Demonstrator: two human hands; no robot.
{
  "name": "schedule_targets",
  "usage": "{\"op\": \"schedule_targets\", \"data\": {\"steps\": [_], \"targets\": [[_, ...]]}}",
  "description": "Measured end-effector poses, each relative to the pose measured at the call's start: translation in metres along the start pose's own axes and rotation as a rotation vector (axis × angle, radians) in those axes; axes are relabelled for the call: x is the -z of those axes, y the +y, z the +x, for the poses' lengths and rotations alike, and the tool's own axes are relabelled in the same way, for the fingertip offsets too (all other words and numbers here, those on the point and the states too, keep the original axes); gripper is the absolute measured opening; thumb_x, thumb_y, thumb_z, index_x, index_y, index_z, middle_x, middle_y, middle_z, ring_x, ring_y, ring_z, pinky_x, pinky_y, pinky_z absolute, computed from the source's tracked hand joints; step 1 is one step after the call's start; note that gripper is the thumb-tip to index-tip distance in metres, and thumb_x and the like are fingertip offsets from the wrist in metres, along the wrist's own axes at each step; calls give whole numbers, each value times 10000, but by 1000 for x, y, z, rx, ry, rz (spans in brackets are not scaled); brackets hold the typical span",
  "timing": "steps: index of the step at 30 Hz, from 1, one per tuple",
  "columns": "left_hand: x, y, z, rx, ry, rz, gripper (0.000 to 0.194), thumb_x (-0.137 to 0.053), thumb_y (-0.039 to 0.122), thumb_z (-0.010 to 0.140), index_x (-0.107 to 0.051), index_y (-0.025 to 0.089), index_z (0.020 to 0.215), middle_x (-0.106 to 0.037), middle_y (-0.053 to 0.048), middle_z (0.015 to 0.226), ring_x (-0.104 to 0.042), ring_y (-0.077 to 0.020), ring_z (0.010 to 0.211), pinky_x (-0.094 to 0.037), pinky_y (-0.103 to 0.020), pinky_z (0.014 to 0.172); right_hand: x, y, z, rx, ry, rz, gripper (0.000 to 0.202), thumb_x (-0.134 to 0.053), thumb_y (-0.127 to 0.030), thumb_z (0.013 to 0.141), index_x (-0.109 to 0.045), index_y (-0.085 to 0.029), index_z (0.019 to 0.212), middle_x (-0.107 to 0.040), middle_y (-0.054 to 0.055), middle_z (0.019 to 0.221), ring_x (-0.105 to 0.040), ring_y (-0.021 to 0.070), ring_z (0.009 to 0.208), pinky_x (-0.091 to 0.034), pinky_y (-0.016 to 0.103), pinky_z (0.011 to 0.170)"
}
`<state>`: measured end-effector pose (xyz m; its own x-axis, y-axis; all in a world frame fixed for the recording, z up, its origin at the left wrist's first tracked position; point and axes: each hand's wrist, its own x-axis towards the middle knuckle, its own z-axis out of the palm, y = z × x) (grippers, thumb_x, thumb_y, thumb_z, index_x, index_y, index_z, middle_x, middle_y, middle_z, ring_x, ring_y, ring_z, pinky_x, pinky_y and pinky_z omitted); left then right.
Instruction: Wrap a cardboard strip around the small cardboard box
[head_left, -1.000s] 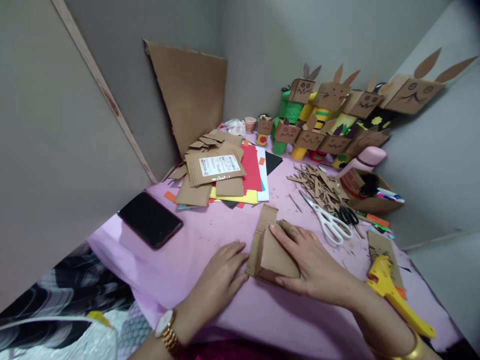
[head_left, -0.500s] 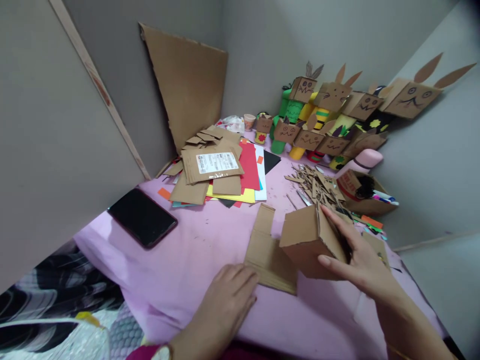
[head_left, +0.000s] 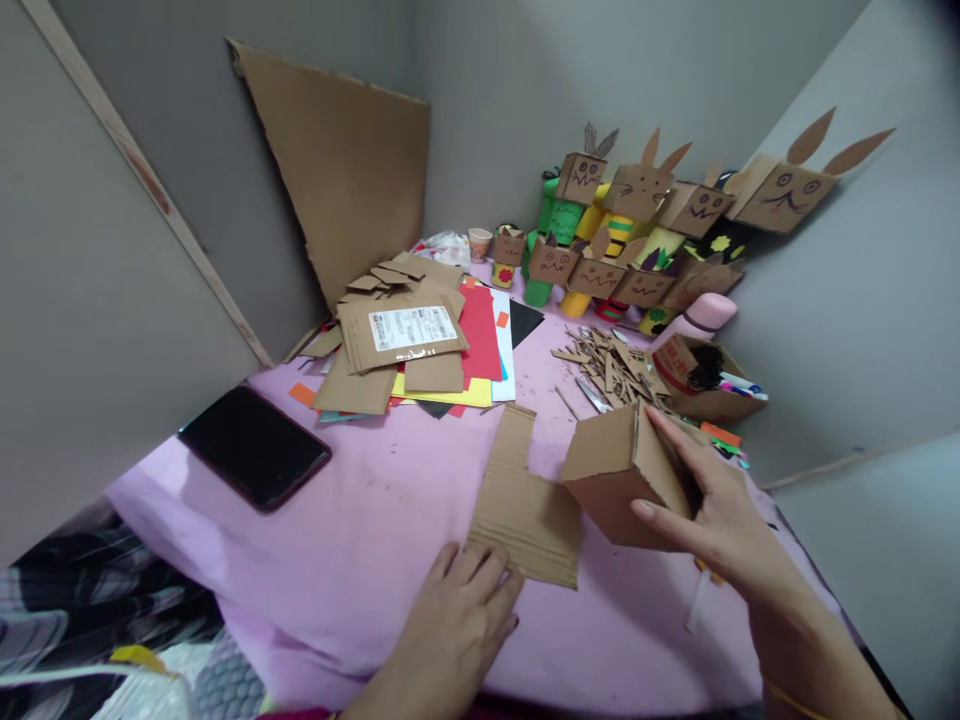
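My right hand (head_left: 712, 510) grips a small brown cardboard box (head_left: 604, 450) from the right, thumb on its near side and fingers along the upper edge. The box is tilted above the table. Beside it lies an L-shaped cardboard piece (head_left: 525, 515) with a narrow strip at the far end and crease lines across it. My left hand (head_left: 469, 610) rests at that piece's near left corner, fingers spread and fingertips touching its edge. Scissors (head_left: 592, 396) lie beyond the box, next to a heap of cardboard scraps (head_left: 615, 365).
Cardboard animal figures (head_left: 600, 270) stand in rows at the back right. A small carton (head_left: 705, 395) holds pens. Stacked cardboard and coloured paper (head_left: 480, 330) lie at centre back, a phone (head_left: 255, 447) at the left. A large cardboard sheet (head_left: 345, 150) leans on the wall.
The view has shifted, so most things sit further left. My left fingers have spread at the cardboard piece's corner, and that piece looks flatter. My right hand still holds the box.
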<state>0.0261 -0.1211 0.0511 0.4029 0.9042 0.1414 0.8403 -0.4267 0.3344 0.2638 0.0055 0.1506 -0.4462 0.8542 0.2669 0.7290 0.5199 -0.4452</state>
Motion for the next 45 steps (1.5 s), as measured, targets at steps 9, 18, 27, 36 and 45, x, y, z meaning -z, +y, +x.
{"op": "schedule_targets", "data": {"steps": [9,18,27,36,45], "targets": [[15,-2,23,110,-8,-131,181,-453,114,927,-608,165,1006,-664,-54,935,-591,-198,862,-487,-324,785,-4,-1,-5,17,-86,-39,823,-607,-553,782,-237,-269,1460,-350,112,1473,-371,330,1318,-313,519,1061],[33,-28,53,103,-198,-206,609,-606,200,816,-398,198,1388,-340,-113,1514,-279,-308,1392,-242,-590,1083,-6,1,-6,-69,-147,34,843,-619,-556,768,-222,-294,1463,-345,113,1472,-369,348,1314,-294,557,1064],[41,-43,64,125,-289,-262,910,-734,335,711,-232,200,1458,-190,-143,1553,-120,-279,1436,-107,-566,1122,-13,-10,3,-19,-191,53,861,-634,-545,765,-205,-291,1468,-296,116,1496,-319,342,1340,-286,563,1067],[44,-63,66,88,-286,-297,1118,-793,408,577,-190,114,1471,-172,-174,1556,-74,-305,1439,-115,-508,1140,-23,-30,4,99,-354,8,879,-652,-532,753,-237,-242,1472,-286,144,1493,-280,338,1358,-270,554,1088],[45,-77,66,-12,-275,-351,1134,-820,371,551,-211,82,1464,-189,-196,1549,-107,-308,1436,-147,-467,1150,-38,-54,12,211,-437,-109,872,-646,-481,762,-260,-149,1470,-324,210,1467,-343,356,1317,-326,545,1058]]}}
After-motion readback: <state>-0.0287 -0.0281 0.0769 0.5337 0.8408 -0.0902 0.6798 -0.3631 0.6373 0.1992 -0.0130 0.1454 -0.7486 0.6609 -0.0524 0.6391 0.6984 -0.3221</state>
